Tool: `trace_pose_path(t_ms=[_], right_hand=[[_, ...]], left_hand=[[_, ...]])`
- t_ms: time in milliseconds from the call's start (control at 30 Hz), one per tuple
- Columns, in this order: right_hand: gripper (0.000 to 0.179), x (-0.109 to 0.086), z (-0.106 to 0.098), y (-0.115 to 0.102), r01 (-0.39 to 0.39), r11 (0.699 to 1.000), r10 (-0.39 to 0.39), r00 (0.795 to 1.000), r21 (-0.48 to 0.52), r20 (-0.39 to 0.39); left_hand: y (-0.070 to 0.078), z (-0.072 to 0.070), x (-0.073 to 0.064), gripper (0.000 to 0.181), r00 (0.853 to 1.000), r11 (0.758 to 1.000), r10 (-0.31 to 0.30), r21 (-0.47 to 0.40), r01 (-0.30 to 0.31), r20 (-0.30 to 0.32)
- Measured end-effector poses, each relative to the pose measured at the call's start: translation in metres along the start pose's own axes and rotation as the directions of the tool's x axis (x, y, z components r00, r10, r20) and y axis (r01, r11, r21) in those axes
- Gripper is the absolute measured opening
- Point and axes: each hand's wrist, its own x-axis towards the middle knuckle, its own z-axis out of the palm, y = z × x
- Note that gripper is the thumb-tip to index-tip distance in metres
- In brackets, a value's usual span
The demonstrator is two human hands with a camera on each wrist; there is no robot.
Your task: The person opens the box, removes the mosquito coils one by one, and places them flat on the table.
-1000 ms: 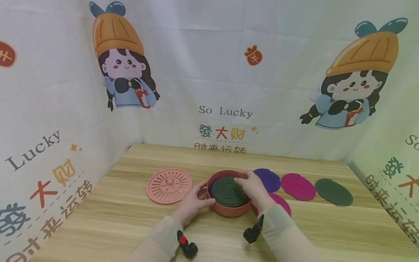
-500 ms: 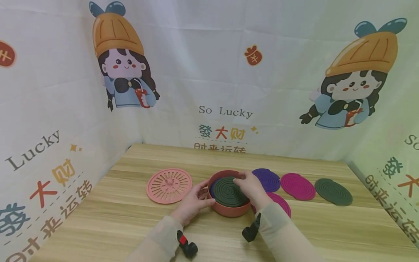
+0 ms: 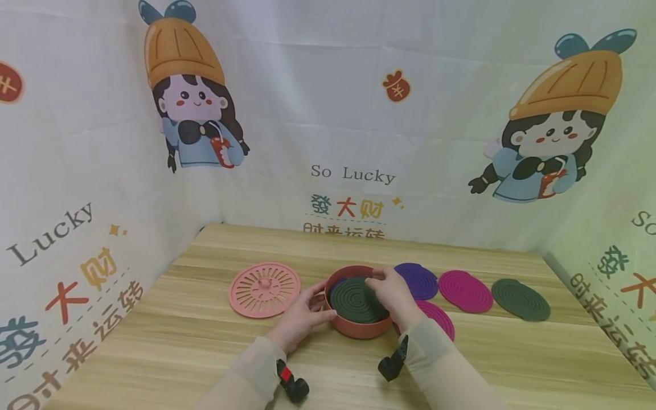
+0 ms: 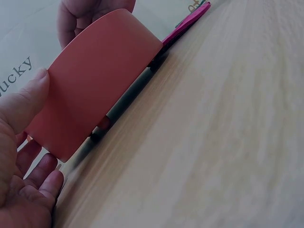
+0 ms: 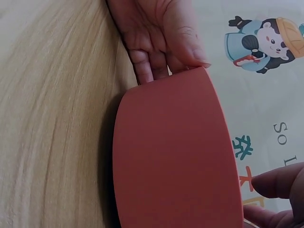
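A round terracotta-red box point(image 3: 361, 330) stands in the middle of the table. My left hand point(image 3: 299, 319) grips its left side, thumb point(image 4: 35, 97) against the wall near the rim and fingers around behind. Inside lies a dark green mosquito coil point(image 3: 353, 300), with the edge of a purple coil point(image 3: 336, 283) showing beneath it. My right hand point(image 3: 396, 293) reaches over the right rim and pinches the green coil at its right edge; its fingertips are partly hidden. In the right wrist view the box wall point(image 5: 175, 152) covers the coils.
Left of the box lies a pink slotted lid point(image 3: 246, 296) with a knob. To the right lie a purple coil point(image 3: 417, 282), a magenta coil point(image 3: 466, 291), a green coil point(image 3: 521, 300) and another magenta coil point(image 3: 435, 319) partly under my right forearm. Printed cloth point(image 3: 287, 125) walls the table.
The green coil has shifted slightly left inside the box and covers more of the purple one. My right hand has moved a little with it; the left hand keeps its hold.
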Motion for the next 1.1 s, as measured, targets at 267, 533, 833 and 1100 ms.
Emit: trace_pose_path(t_ms=[267, 533, 833, 1100], right_hand=[[0.041, -0.0035, 0.0011, -0.0011, 0.032, 0.998, -0.033, 0.999, -0.052, -0.019], [0.041, -0.0033, 0.0024, 0.0017, 0.03, 1.0, -0.03, 0.999, -0.002, -0.033], [0.04, -0.0008, 0.001, 0.0036, 0.043, 0.99, -0.033, 0.997, 0.137, -0.072], [0.047, -0.0013, -0.0021, 0.0021, 0.047, 0.977, -0.034, 0.997, 0.208, -0.065]], left_hand=[[0.0004, 0.0, 0.0007, 0.077, 1.0, 1.0, 0.005, -0.002, -0.005, 0.001], [0.0005, 0.0001, 0.0014, 0.077, 1.0, 1.0, 0.01, -0.001, -0.01, 0.007], [0.0017, -0.0001, -0.0002, 0.077, 1.0, 1.0, 0.002, -0.013, -0.002, 0.022], [0.0011, 0.0001, -0.0001, 0.077, 1.0, 1.0, 0.0, -0.002, 0.0, 0.014]])
